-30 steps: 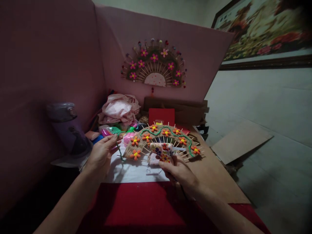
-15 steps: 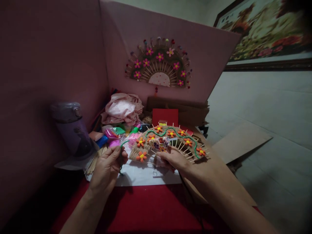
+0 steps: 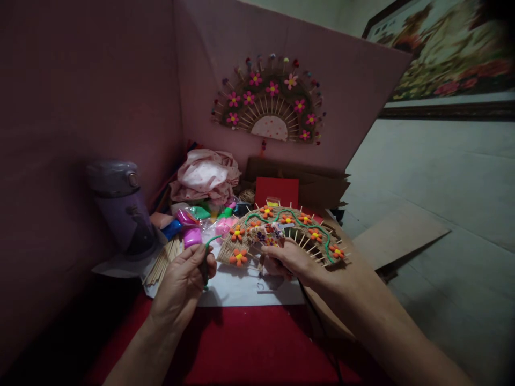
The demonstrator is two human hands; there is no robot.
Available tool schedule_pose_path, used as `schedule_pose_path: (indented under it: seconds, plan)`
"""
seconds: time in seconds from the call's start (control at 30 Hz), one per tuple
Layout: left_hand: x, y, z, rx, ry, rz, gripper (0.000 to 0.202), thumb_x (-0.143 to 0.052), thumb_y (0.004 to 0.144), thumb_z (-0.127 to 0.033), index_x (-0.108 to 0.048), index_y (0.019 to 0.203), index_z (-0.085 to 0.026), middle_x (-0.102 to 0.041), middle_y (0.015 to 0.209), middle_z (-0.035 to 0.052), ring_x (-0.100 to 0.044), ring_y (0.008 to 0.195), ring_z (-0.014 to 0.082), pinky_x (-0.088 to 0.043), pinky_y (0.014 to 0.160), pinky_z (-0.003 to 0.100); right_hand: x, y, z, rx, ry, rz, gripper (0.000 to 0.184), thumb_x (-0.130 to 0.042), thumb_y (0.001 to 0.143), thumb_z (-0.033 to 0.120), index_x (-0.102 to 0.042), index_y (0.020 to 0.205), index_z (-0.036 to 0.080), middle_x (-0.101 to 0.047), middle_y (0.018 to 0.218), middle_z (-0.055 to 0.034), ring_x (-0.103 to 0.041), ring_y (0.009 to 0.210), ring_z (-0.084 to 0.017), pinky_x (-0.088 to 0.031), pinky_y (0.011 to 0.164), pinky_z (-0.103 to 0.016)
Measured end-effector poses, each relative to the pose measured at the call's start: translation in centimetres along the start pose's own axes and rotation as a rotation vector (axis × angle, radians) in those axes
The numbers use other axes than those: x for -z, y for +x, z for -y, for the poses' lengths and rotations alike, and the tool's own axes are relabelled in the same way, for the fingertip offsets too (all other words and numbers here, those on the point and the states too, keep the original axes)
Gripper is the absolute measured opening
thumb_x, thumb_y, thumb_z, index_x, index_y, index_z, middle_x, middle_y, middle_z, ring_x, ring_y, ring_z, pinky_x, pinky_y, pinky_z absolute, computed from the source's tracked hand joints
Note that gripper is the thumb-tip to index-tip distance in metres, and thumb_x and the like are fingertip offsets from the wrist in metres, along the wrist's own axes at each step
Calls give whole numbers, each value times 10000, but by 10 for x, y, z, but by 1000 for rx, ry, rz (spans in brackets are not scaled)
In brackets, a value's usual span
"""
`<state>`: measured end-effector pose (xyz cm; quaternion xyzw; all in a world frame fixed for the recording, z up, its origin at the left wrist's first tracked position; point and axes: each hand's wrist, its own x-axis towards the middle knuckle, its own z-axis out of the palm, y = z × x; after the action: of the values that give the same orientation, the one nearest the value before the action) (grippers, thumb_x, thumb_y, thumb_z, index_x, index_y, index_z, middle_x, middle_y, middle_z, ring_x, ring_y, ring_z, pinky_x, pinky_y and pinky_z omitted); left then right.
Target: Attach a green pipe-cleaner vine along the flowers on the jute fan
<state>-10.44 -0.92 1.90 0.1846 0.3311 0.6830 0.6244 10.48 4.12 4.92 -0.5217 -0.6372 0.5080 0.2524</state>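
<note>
A fan-shaped craft (image 3: pixel 281 233) of jute and wooden sticks, with orange flowers and a wavy green cord on top, is lifted above a white sheet (image 3: pixel 241 287). My right hand (image 3: pixel 287 260) is closed on its patterned centre piece from below. My left hand (image 3: pixel 183 281) is closed in a pinch on the loose end of the green cord (image 3: pixel 206 257), just left of the fan's edge. A small metal hook lies on the sheet under the fan.
A purple bottle (image 3: pixel 120 206) stands at the left. Bamboo sticks (image 3: pixel 163 261), coloured clay packets (image 3: pixel 189 225) and pink cloth (image 3: pixel 205 174) lie behind. A finished fan (image 3: pixel 269 102) hangs on the pink board. Red cloth (image 3: pixel 241 343) covers the near table; cardboard (image 3: pixel 396 236) lies at the right.
My left hand has come down and nearer with the green cord. My right hand has tilted the fan's left side toward it. The view has shifted slightly.
</note>
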Motion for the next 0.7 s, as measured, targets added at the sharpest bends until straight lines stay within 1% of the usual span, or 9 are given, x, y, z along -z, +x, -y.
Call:
schedule_pose_path:
  seconds: [0.13, 0.27, 0.37, 0.47, 0.6, 0.7]
  plan:
    - [-2, -1, -1, 0, -13, -7, 57, -663, 706, -99, -648, 758, -83, -594, 672, 20, -570, 548, 71, -501, 524, 166, 0, 2, -2, -2, -23, -5, 352, -472, 737, 271, -421, 401, 180, -400, 349, 34, -326, 293, -66, -227, 290, -197]
    - [-2, 0, -1, 12, 3, -2, 38, -621, 747, -99, -644, 771, -81, -589, 660, 25, -567, 546, 75, -499, 524, 171, 1, 4, -2, 25, -25, -3, 392, -471, 739, 272, -391, 365, 185, -384, 329, 26, -350, 308, -82, -244, 300, -208]
    - [-1, 0, -1, 22, 11, 2, 43, -606, 763, -102, -641, 780, -83, -589, 664, 28, -566, 551, 77, -497, 525, 173, 1, 2, 2, -1, -72, -17, 426, -489, 756, 272, -398, 350, 181, -354, 296, 33, -340, 290, -80, -234, 301, -208]
    - [0, 0, 0, 23, 7, 1, 47, -596, 770, -99, -639, 777, -80, -585, 657, 27, -564, 553, 76, -497, 530, 173, 0, -3, 10, -36, -100, -37, 429, -485, 780, 252, -415, 364, 173, -361, 301, 41, -319, 272, -67, -217, 300, -207]
    - [0, -1, -1, 25, 1, -3, 53, -587, 773, -91, -639, 778, -80, -584, 656, 28, -561, 552, 72, -493, 531, 166, 0, -8, 18, -44, -125, -18, 435, -470, 790, 203, -409, 360, 168, -354, 295, 41, -339, 295, -61, -246, 330, -198]
    - [0, -1, -1, 30, 0, -5, 57, -582, 774, -88, -638, 779, -82, -584, 658, 27, -559, 550, 73, -489, 526, 164, 0, -7, 15, -29, -120, 8, 417, -456, 781, 186, -418, 366, 164, -359, 299, 37, -344, 301, -63, -246, 330, -197]
